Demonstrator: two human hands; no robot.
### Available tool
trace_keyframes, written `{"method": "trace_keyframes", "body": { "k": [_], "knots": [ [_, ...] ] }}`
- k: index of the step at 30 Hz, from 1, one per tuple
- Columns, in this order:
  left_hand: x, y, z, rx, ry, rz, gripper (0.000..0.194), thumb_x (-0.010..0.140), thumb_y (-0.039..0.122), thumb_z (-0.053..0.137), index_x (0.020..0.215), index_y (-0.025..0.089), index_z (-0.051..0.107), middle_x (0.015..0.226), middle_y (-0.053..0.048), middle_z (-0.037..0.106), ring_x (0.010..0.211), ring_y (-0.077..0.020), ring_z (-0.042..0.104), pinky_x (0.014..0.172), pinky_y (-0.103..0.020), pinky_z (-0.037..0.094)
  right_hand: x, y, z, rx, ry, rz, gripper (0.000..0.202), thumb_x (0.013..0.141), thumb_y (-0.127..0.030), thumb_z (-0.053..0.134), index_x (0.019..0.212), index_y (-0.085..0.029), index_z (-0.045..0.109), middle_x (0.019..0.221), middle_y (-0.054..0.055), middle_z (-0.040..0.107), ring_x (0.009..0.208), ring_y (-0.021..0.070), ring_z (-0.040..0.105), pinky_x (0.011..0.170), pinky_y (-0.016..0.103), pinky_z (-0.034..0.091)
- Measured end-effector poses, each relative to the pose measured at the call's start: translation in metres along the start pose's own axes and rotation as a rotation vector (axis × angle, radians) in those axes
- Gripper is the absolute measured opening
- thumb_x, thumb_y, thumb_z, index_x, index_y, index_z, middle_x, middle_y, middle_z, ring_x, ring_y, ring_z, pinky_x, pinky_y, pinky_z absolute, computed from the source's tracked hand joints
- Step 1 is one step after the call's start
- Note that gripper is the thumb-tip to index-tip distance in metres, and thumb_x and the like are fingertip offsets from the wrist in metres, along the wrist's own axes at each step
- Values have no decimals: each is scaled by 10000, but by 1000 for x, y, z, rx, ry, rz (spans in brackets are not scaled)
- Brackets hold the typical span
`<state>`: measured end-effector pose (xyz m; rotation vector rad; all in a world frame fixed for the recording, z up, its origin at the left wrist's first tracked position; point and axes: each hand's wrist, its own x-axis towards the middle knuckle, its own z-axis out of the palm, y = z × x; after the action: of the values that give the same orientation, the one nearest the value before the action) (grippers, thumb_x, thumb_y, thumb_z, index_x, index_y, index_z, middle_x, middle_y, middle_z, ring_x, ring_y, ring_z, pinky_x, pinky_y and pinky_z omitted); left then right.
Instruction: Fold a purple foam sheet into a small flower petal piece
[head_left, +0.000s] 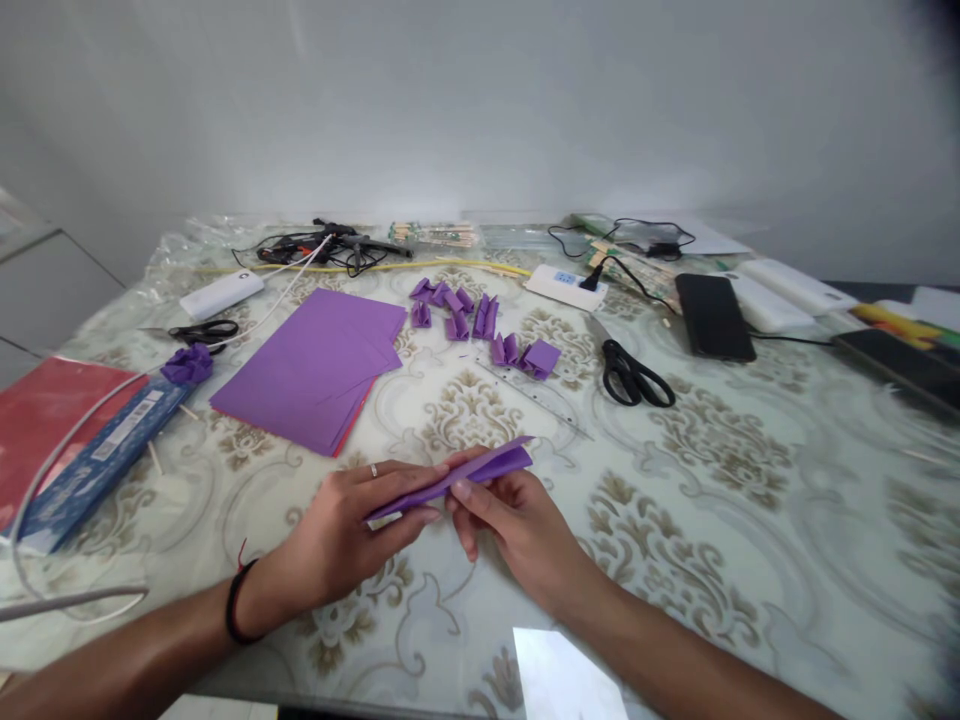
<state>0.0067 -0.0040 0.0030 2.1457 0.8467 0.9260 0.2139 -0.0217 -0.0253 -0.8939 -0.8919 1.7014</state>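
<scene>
Head view: the person's left hand (349,525) is closed on the near-left end of a folded purple paper (491,465), thumb beneath and fingers laid along the top. The right hand (517,530) pinches the same paper farther along, its thumb against the lower side. The paper is held just above a patterned tabletop (480,400), between the wearer and a transparent ruler (536,400); its layers part at the free right end. Beyond lie small folded purple pieces (485,316); purple sheets (300,365) lie fanned to the left, and black-handled scissors (634,378) rest to the right, beyond the right hand.

Likely faults, as judged: with the layers apart at the free end, uneven thumb pressure could set a slanted crease. A tight left grip could crumple the narrow strip, and working it in the air, without flat support, could let the edges slip out of line.
</scene>
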Motion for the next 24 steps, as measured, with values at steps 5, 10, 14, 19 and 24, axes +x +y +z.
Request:
{"method": "trace_keyframes", "body": {
  "k": [5,10,14,19,24],
  "knots": [
    [-1,-2,1,-2,20,27,287,986,127,687,1243,229,765,1111,-72,837,971,-184,808,888,-268,650,0,-3,1,20,-2,-2,343,848,-471,874,991,-175,778,684,-2,718,464,102,608,453,217,490],
    [0,2,-3,-16,16,-22,285,1008,158,667,1266,234,759,1002,-47,847,885,-193,808,838,-285,653,0,-9,2,33,-28,19,377,851,-511,861,983,-165,790,632,5,709,499,126,632,474,222,515],
    [-1,-1,-5,-52,26,-50,333,1024,171,638,1328,273,729,960,-26,846,793,-163,795,780,-268,643,1,-13,1,56,25,-7,392,874,-543,829,975,-166,797,729,30,745,493,116,629,450,218,503],
    [-1,-4,-5,-69,26,-69,327,1017,161,643,1312,270,733,928,-10,842,769,-145,790,735,-237,626,2,-14,-1,42,70,-42,403,863,-553,833,836,-153,786,707,32,728,470,104,605,439,217,493],
    [1,-3,-4,-67,30,-66,299,1012,169,653,1277,260,755,905,-25,843,761,-163,786,759,-267,634,2,-13,0,6,85,-46,442,873,-569,814,751,-146,772,697,47,730,468,103,594,450,227,490]
  ]
}}
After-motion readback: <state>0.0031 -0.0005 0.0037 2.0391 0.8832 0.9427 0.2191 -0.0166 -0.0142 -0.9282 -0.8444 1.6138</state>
